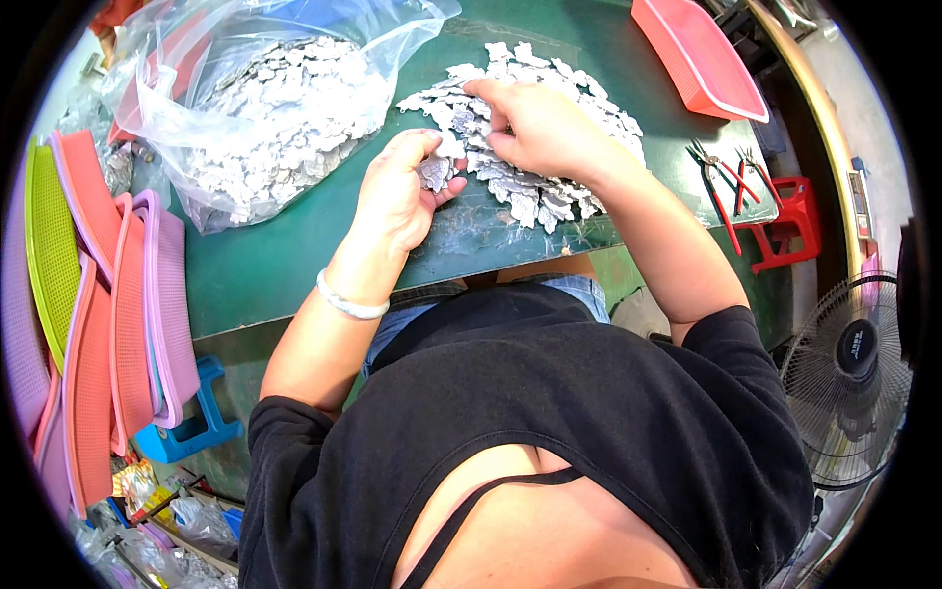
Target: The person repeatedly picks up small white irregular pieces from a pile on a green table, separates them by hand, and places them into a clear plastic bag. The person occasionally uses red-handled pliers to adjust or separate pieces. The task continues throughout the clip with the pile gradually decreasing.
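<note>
1. The green tabletop (265,267) spans the upper part of the frame, scuffed near the centre.
2. Baskets (132,324) crowd the left rim; a fan (854,353) stands lower right, a red stool (800,218) above it.
3. The table's near edge slants across mid-frame, close to my body; pliers (713,179) lie toward its right end, below a pink tray (677,69).
4. Green strips part my pile of grey pieces (535,194), upper centre, from the clear bag (412,29), upper left, and from those pliers.
5. My left hand (394,191) grasps a grey piece (437,174); my right hand (540,128) bends over the pile, whether gripping I cannot tell.
</note>
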